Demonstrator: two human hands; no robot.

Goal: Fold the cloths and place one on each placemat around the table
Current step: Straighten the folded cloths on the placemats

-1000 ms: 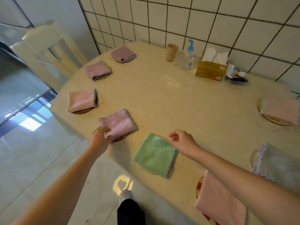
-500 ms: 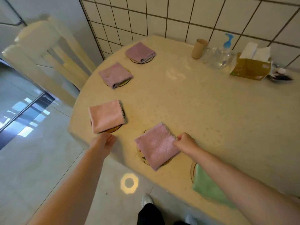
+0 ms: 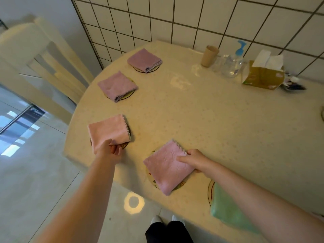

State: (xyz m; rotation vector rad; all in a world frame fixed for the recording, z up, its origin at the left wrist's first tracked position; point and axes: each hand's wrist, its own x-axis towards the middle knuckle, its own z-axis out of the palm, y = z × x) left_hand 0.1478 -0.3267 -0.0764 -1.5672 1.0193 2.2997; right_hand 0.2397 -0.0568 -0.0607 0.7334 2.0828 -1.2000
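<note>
No legible brand or writing: the tissue box (image 3: 263,77) carries a printed pattern, too blurred to read. Since half a second ago, the left hand (image 3: 112,149) has gone from hovering off the table (image 3: 219,123) edge to pinching the near corner of the salmon-pink cloth (image 3: 108,131), thumb above and fingers curled below; that cloth lies on its dark placemat (image 3: 128,130), scalloped edge toward the table centre. The right hand (image 3: 193,160) remains on the pink cloth (image 3: 167,165), now with thumb on top and fingers curled round its right edge. This cloth sits diamond-wise on a patterned placemat (image 3: 150,179), long axis from far corner to near corner, zigzag trim on the far right edge. Two mauve folded cloths lie farther along the left rim, the nearer one (image 3: 117,85) and the farther one (image 3: 143,59), each on a round placemat, open edges facing the table centre. A green cloth (image 3: 226,209) overlaps a placemat at the near right, partly hidden by the right forearm. Cup (image 3: 209,56), pump bottle (image 3: 233,64) and tissue box stand by the tiled wall (image 3: 192,16).
</note>
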